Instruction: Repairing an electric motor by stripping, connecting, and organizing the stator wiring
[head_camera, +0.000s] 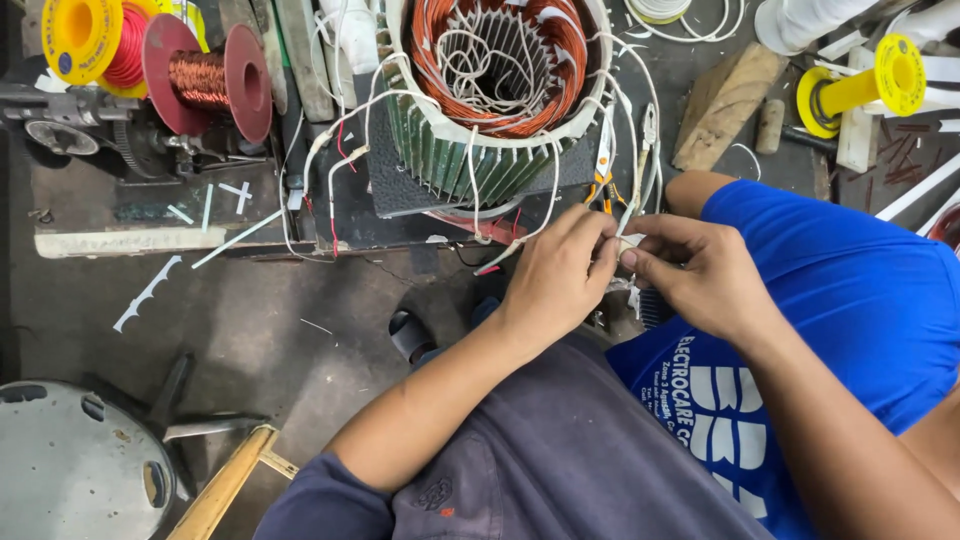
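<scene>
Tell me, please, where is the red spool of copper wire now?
In the head view, the red spool of copper wire is at the upper left, beside the yellow spool and left of the motor stator, far from both hands.

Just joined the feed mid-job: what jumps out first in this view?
The big motor stator with orange copper windings and green ribbed body dominates top centre, white leads spilling from it. Just below, the left hand and right hand meet, fingers pinching a thin white lead end. At upper left sits a dark red spool of copper wire beside a yellow spool.
</scene>
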